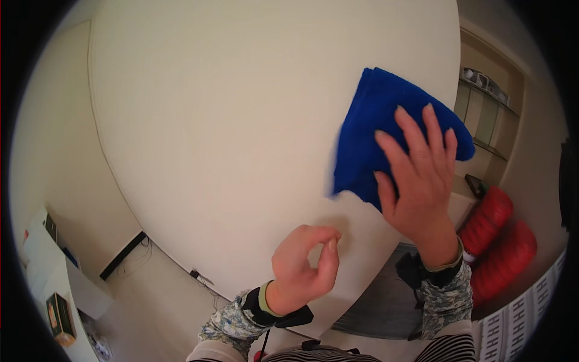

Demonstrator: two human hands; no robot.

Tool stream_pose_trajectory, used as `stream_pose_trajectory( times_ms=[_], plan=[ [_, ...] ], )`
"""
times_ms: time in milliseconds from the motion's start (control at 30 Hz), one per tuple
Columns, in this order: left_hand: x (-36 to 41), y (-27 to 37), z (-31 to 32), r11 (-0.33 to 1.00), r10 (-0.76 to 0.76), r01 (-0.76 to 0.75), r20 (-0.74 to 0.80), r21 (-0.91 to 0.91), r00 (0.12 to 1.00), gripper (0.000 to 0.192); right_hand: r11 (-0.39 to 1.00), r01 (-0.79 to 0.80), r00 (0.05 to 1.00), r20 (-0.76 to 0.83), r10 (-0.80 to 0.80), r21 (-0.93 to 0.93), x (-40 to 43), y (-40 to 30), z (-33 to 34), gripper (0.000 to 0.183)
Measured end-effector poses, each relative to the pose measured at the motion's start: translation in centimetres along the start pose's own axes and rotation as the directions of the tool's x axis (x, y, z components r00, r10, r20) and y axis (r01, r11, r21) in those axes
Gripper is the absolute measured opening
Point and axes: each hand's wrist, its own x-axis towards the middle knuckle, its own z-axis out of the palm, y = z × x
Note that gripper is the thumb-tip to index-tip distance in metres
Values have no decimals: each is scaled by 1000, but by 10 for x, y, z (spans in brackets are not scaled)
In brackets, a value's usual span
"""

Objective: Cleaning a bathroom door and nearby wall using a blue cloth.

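Observation:
My right hand (pixel 418 185) lies with spread fingers on a folded blue cloth (pixel 362 145), holding it flat against a pale wall (pixel 217 135). The cloth's right corner reaches past the wall's vertical edge, and its lower left edge is blurred. Lower and to the left, my left hand (pixel 298 267) is apart from the cloth, in front of the wall. Its thumb and index fingertips meet in a ring, and nothing shows in it. Patterned sleeve covers sit on both forearms.
Right of the wall edge are glass shelves (pixel 491 97) and red padded items (pixel 506 262). A dark grey surface (pixel 380 298) lies below. At far left a white table (pixel 49 271) carries a black-and-gold box (pixel 61 319). Cables (pixel 210 287) run along the wall's foot.

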Motion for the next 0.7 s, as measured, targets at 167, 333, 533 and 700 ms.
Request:
stream_pose_trajectory(
  times_ms=[167, 333, 533, 700],
  plan=[
    [49, 18, -6, 790, 541, -600, 319, 124, 778, 41, 996, -5, 1000, 12, 6, -89, -3, -12, 7, 43],
    [55, -5, -1, 787, 518, -608, 423, 106, 744, 44, 997, -24, 994, 105, 32, -74, -42, -44, 22, 41],
    [3, -51, -27, 823, 352, -535, 570, 190, 743, 56, 1000, 2, 976, 217, 1, -15, -105, -86, 43, 41],
    [27, -64, -31, 785, 375, -568, 540, 247, 754, 63, 1000, -3, 980, 197, 7, -20, -69, -83, 42, 41]
  ],
)
